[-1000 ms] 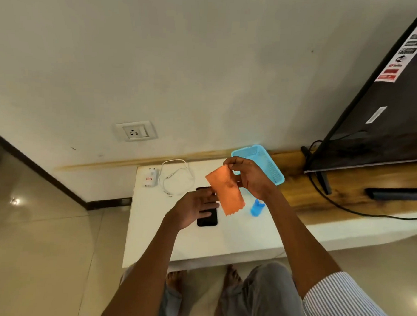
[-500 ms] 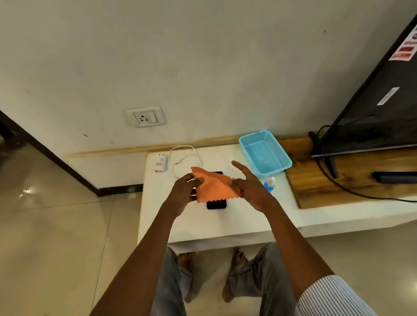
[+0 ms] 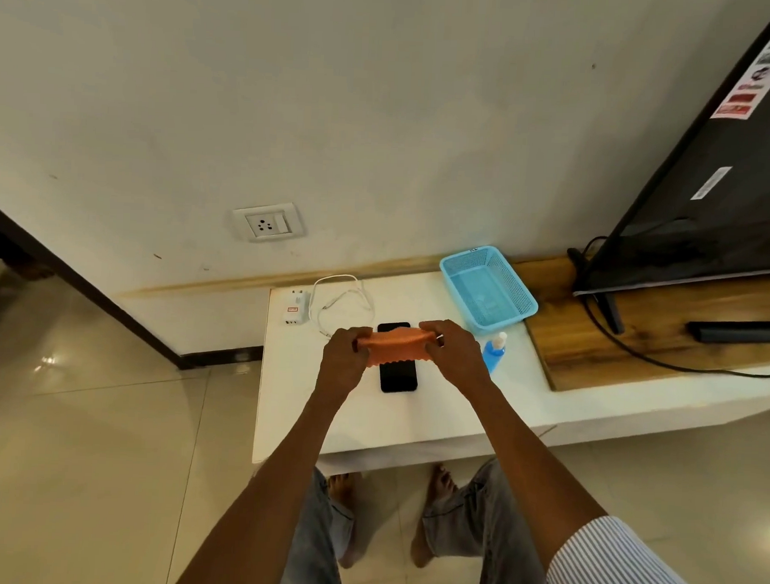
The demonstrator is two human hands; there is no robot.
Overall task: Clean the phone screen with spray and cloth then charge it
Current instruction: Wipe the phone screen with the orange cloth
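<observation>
Shown from the head view, both hands hold one orange cloth stretched between them above one black phone, which lies screen-up on the white table; the left hand pinches the cloth's left end with curled fingers, and the right hand grips its right end likewise. Whether the cloth touches the screen cannot be told. As a judgement, the step in hand is readying the cloth for wiping, early in the task, with charging not yet begun. The next move calls for bringing the cloth flat onto the glass, or for freeing one hand to take the spray; whether the screen is already wetted cannot be seen. Counted: one blue spray bottle just right of the right hand, one blue mesh basket behind it, one white charger adapter and one coiled white cable at the table's far left, and one wall socket above them
</observation>
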